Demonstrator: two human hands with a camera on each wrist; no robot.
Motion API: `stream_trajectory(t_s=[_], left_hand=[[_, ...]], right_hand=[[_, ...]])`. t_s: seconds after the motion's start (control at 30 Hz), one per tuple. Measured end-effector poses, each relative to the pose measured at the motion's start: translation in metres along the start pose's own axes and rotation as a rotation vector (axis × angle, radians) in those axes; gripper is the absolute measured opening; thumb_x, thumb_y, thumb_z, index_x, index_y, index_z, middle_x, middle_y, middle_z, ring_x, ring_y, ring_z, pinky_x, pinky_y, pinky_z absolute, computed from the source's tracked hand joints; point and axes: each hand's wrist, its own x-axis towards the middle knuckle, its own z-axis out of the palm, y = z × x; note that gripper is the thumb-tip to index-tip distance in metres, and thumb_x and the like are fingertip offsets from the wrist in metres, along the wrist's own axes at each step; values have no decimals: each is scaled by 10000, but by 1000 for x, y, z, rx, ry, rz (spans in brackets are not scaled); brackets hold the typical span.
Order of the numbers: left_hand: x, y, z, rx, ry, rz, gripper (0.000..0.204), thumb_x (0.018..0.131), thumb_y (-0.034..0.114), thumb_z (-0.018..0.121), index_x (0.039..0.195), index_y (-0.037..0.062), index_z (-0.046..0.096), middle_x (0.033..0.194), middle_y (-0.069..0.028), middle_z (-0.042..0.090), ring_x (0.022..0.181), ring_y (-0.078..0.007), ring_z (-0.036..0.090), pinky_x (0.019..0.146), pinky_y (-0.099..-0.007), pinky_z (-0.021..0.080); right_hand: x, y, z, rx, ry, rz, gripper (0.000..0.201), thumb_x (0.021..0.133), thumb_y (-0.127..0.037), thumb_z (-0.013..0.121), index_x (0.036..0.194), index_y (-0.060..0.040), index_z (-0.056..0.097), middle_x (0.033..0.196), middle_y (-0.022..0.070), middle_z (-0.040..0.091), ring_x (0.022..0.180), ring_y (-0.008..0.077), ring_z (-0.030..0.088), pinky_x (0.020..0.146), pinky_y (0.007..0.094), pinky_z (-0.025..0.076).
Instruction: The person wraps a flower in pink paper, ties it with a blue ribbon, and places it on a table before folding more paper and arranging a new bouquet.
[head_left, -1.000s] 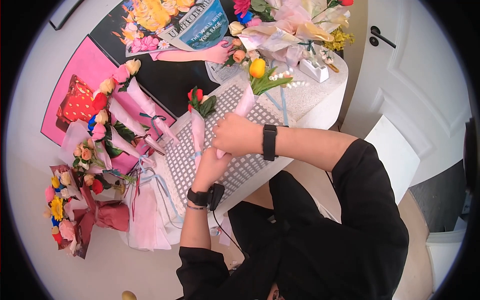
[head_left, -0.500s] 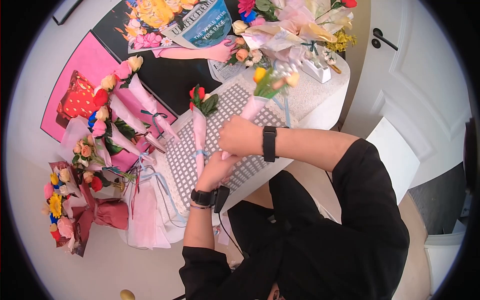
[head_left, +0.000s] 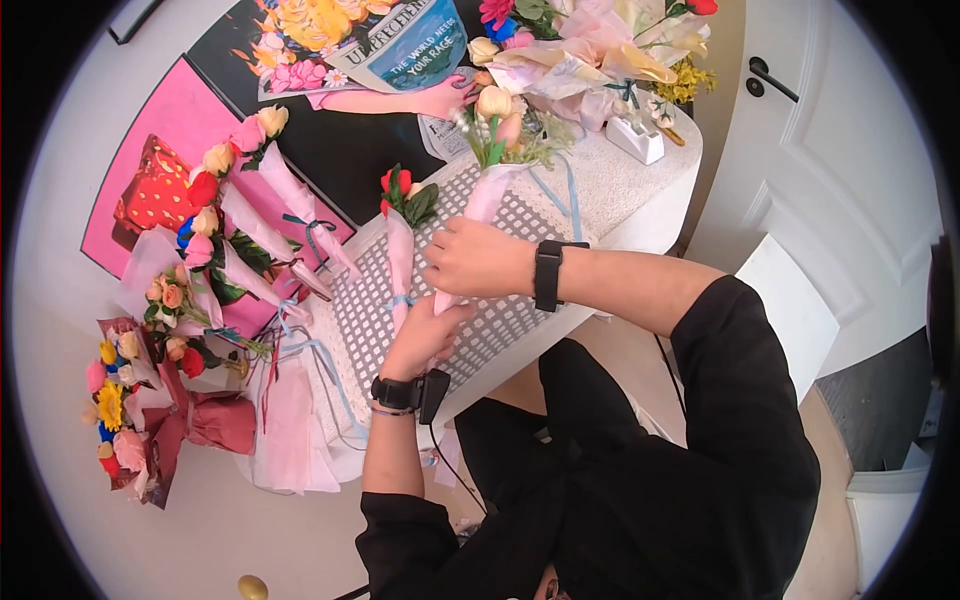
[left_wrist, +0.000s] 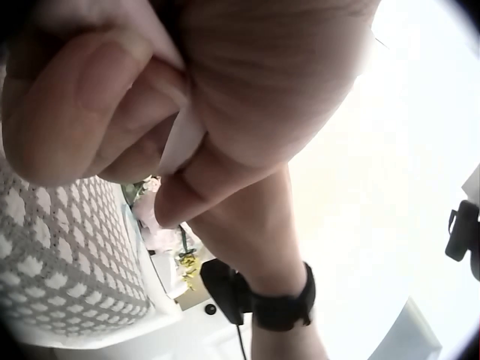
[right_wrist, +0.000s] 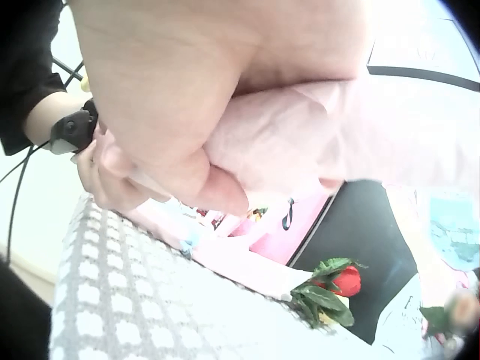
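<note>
A slim bouquet with peach tulips (head_left: 495, 103) and small white blossoms is rolled in pale pink paper (head_left: 487, 196), held slanting over the table. My right hand (head_left: 482, 260) grips the wrapper around its lower half; in the right wrist view its thumb and palm close round the paper (right_wrist: 281, 131). At the narrow lower end my left hand (head_left: 422, 338) holds the tip, with white paper (left_wrist: 184, 139) showing between curled fingers in the left wrist view. Just left of the hands lies a smaller wrapped bouquet with a red rose (head_left: 398, 182) and blue ribbon.
A grey-and-white checked mat (head_left: 365, 325) covers part of the white table. Several wrapped bouquets (head_left: 240, 215) lean along the left side, beside loose blue ribbon (head_left: 325, 365) and pink paper sheets (head_left: 295, 430). A white tape dispenser (head_left: 637, 140) and more bouquets stand at the far end.
The held bouquet has been turned in my hands: a yellow tulip showed before, peach tulips face up now, and it stands more upright. My left hand shifted right, then back left.
</note>
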Motion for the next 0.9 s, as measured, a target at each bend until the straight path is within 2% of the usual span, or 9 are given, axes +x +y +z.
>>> stream_trajectory(t_s=[0.1,0.17,0.33,0.43,0.53,0.63,0.73,0.83,0.9], left_hand=[[-2,-2,10,271,70,103,230,850,201,700,917,-11,642,666,-230,626,613,-361,661,587,-440,497],[-2,-9,20,846,470,732,224,850,199,678,889,-17,632,733,-257,647,665,-420,648,605,-485,502],[8,-21,21,853,442,655,259,856,219,661,881,-37,637,677,-216,642,629,-388,648,599,-481,496],[0,-2,11,247,20,53,312,866,253,662,892,-57,638,635,-89,607,552,-213,588,543,-395,483],[-4,0,5,60,-98,12,248,882,194,671,958,-37,622,625,-71,613,479,-187,559,477,-340,431],[13,-30,16,624,342,791,259,865,179,671,965,-45,587,667,-179,656,542,-310,636,539,-395,490],[1,-16,33,707,477,699,227,870,164,616,958,-44,597,765,-282,654,700,-467,635,611,-519,502],[9,-20,29,506,357,615,260,895,202,644,995,-28,576,734,-198,663,597,-363,645,555,-457,496],[12,-22,26,311,257,539,247,913,216,647,979,-9,569,692,-146,655,533,-295,632,507,-418,486]], right_hand=[[3,2,-24,184,-458,56,203,665,-288,739,715,-93,712,699,121,676,694,287,703,616,440,534],[3,5,-33,232,-508,79,205,667,-291,737,714,-94,713,694,124,674,688,292,703,611,443,535],[5,-3,-34,240,-696,163,174,674,-272,738,700,-102,712,730,107,685,753,277,701,648,408,525],[-1,-10,-26,-41,-375,92,71,725,-209,692,718,-139,696,794,32,667,867,197,635,742,323,442],[-5,-3,-17,-14,-176,11,66,743,-207,667,728,-146,687,779,29,650,834,194,629,728,337,442],[-2,3,-26,41,-347,-8,54,709,-188,695,726,-138,687,728,38,674,759,210,673,701,351,470],[4,3,-33,107,-569,40,79,667,-161,715,735,-130,689,676,52,688,686,236,706,666,384,496],[6,-2,-31,29,-559,76,44,698,-182,700,706,-141,689,666,31,671,712,214,684,707,373,483],[0,-2,-19,-94,-166,-26,87,726,-207,674,654,-161,689,652,-4,649,744,185,650,748,350,462]])
